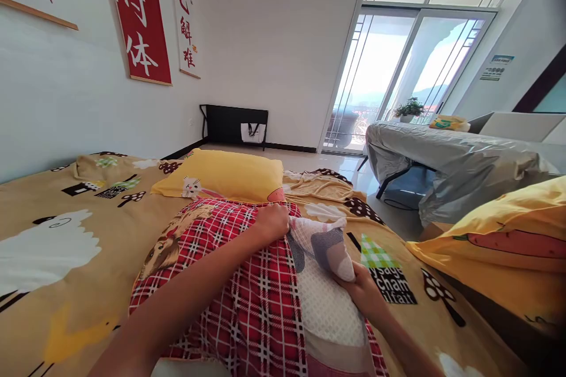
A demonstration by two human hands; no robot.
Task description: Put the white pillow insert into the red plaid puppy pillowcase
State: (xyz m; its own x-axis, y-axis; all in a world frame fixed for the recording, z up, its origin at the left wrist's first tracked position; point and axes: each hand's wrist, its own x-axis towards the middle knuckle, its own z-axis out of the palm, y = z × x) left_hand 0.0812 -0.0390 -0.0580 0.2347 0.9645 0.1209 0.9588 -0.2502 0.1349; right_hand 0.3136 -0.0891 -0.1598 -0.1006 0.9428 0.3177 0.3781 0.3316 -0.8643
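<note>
- My left hand (273,222) is closed into a fist on the far edge of the red plaid pillowcase (247,282), pinching its cloth where the opening meets the white pillow.
- My right hand (363,289) has its fingers curled around the near corner of the white pillow (325,288), gripping it from below.
- The pillow lies in front of me on the tan printed bedspread (57,212), partly inside the plaid case: its left part is covered, while a broad white mesh strip and the patterned corner stick out on the right.
- By my judgement the casing is about half done: the cover sits over much of the pillow, but the right side and the corner in my right hand are bare, and the opening is not pulled closed.
- The plaid cloth is bunched near my left fist, so smoothing looks undone as well.
- Count: one white pillow, one red plaid pillowcase, two hands of mine on them.
- Count of other pillows: two yellow ones, a yellow pillow (225,175) beyond my left hand and a second yellow pillow (508,229) at the right edge.
- One bedspread beneath it all.
</note>
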